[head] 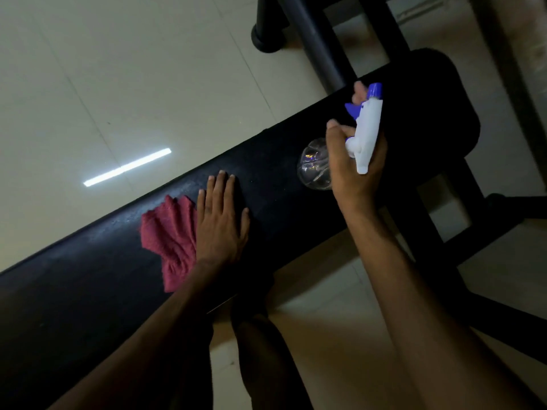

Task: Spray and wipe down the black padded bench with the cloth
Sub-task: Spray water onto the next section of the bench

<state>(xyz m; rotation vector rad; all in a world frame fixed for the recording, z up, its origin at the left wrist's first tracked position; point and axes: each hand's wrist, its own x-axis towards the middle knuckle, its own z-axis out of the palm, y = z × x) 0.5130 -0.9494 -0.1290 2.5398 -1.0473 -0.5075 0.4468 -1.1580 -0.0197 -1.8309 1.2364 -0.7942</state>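
Note:
The black padded bench (281, 179) runs diagonally from lower left to upper right. A dark red cloth (168, 235) lies spread on its top, left of centre. My left hand (220, 220) rests flat on the padding, fingers apart, its outer edge on the cloth's right side. My right hand (355, 164) grips the neck of a clear spray bottle (315, 165) with a white and blue trigger head (368, 125), held above the bench's right part. The nozzle points toward the far end, and a finger lies on the trigger.
Black metal frame tubes (316, 39) of the bench rise at the top, and more frame bars (455, 220) run at the right. Pale floor tiles (118, 69) surround the bench, with a bright light reflection (127, 167). My leg (266, 350) stands below the bench's near edge.

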